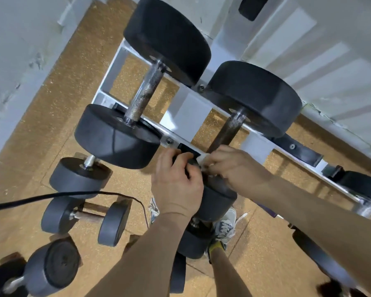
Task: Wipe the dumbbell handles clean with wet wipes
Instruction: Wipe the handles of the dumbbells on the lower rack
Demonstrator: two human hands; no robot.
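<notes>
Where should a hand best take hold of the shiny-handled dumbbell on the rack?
By its knurled handle, coming from above, fingers wrapped across the bar: the black heads look too wide to grip, and the bar lies bare over the rack's gap.

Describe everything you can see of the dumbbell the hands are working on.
The dumbbell has two thick round black heads, rubber by the look, joined by a dark knurled metal handle. It lies across the white rack, far head toward the wall. The left hand grips the near head's edge; the right hand holds a white wipe against the handle's near end, hiding that part.
</notes>
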